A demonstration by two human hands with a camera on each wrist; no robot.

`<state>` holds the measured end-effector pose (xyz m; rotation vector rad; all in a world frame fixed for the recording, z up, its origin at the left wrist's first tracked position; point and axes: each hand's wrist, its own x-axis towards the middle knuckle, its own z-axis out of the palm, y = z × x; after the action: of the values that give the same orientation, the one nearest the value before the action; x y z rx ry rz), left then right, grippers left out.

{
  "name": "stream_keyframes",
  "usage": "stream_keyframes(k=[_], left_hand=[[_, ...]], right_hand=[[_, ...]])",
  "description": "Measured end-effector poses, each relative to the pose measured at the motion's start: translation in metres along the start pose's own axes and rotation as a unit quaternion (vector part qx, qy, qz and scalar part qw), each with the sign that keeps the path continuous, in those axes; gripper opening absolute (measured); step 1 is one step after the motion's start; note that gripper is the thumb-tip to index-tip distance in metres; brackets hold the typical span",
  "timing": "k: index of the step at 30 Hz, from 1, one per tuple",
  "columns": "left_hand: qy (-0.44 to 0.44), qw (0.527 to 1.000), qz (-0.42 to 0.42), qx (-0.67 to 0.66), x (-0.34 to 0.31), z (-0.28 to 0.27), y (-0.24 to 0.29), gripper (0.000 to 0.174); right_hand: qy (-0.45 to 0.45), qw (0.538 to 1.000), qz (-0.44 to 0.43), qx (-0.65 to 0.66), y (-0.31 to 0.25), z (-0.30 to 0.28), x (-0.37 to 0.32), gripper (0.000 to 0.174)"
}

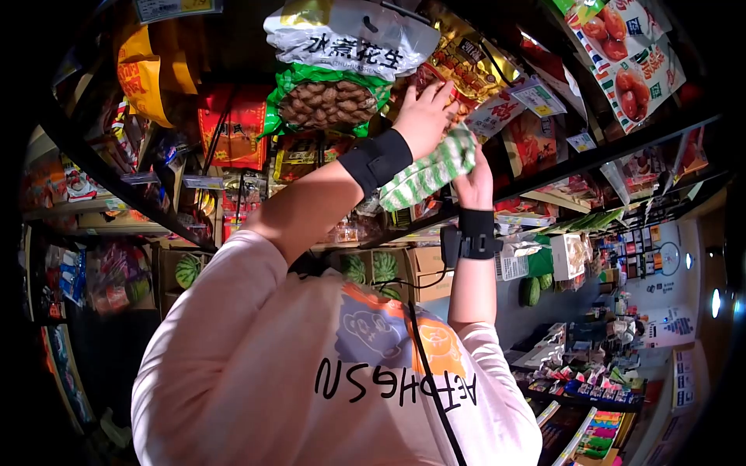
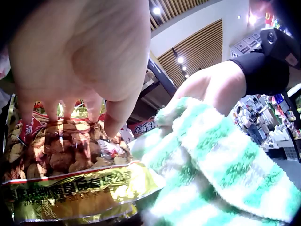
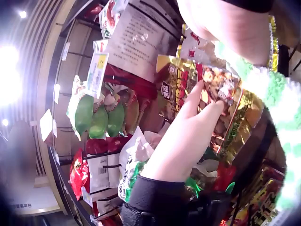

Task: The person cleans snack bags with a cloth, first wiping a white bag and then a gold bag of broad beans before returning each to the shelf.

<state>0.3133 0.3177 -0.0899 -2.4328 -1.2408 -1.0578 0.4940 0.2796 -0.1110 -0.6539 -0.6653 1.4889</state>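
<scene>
A gold snack bag [image 1: 475, 64] with a clear window hangs on the rack; brown chunky pieces show through it in the left wrist view. My left hand [image 1: 426, 123] reaches across to this bag, its fingers extended and touching the window. In the right wrist view, the thumb and index finger of that left hand [image 3: 176, 143] lie spread on the bag's front. My right hand [image 1: 477, 182] holds a fluffy green-and-white checked cloth [image 2: 235, 162] just beside the bag. The cloth droops in folds below that hand, and most of the right fingers are hidden behind it.
A large bag of boiled peanuts [image 1: 330, 101] hangs left of the gold bag. Red packets [image 1: 233, 128] hang farther left, and red-and-white packs [image 1: 629, 74] at upper right. A dark shelf bar [image 1: 575, 159] with price tags crosses nearby. Watermelons [image 1: 353, 269] sit in boxes lower down.
</scene>
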Motion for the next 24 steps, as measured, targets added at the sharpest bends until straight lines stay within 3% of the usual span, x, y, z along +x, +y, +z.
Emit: stream_keyframes(k=[2, 4, 6, 8, 10, 11, 14, 16, 18, 19, 21, 24], left_hand=[[-0.020, 1.000, -0.011, 0.014, -0.006, 0.002, -0.001, 0.059], [-0.044, 0.998, -0.002, 0.037, -0.008, 0.004, -0.003, 0.059], [-0.063, 0.997, -0.003, 0.040, -0.009, 0.006, -0.003, 0.057], [-0.064, 0.998, -0.001, 0.018, -0.013, 0.002, 0.000, 0.051], [-0.069, 0.998, -0.007, -0.006, -0.022, -0.004, 0.005, 0.047], [-0.060, 0.992, -0.013, -0.108, -0.028, -0.014, 0.013, 0.045], [-0.056, 0.944, 0.032, -0.322, -0.047, -0.061, 0.041, 0.036], [-0.078, 0.877, 0.095, -0.465, -0.066, -0.077, 0.053, 0.036], [-0.181, 0.838, 0.015, -0.514, -0.093, -0.080, 0.058, 0.031], [-0.221, 0.861, 0.009, -0.458, -0.095, -0.087, 0.061, 0.030], [-0.205, 0.864, -0.009, -0.461, -0.111, -0.085, 0.063, 0.025], [-0.229, 0.839, -0.120, -0.479, -0.119, -0.089, 0.075, 0.023]], right_hand=[[0.051, 0.999, -0.017, 0.006, -0.006, -0.004, -0.035, 0.041], [0.038, 0.998, -0.051, 0.010, -0.018, -0.018, -0.074, 0.036], [0.093, 0.990, -0.100, -0.030, -0.032, -0.036, -0.109, 0.037], [0.090, 0.987, -0.129, -0.045, -0.051, -0.065, -0.136, 0.042], [0.015, 0.993, -0.117, -0.014, -0.069, -0.127, -0.159, 0.041], [-0.007, 0.992, -0.121, -0.027, -0.073, -0.149, -0.164, 0.039], [0.170, 0.979, -0.097, -0.060, -0.071, -0.208, -0.169, 0.034], [0.283, 0.953, -0.048, -0.101, -0.057, -0.228, -0.160, 0.026], [0.273, 0.960, 0.011, -0.056, -0.043, -0.268, -0.142, 0.023], [0.264, 0.963, 0.031, -0.053, -0.038, -0.283, -0.133, 0.023], [0.280, 0.957, 0.060, -0.053, -0.029, -0.292, -0.107, 0.023], [0.327, 0.936, 0.081, -0.102, -0.013, -0.343, -0.060, 0.046]])
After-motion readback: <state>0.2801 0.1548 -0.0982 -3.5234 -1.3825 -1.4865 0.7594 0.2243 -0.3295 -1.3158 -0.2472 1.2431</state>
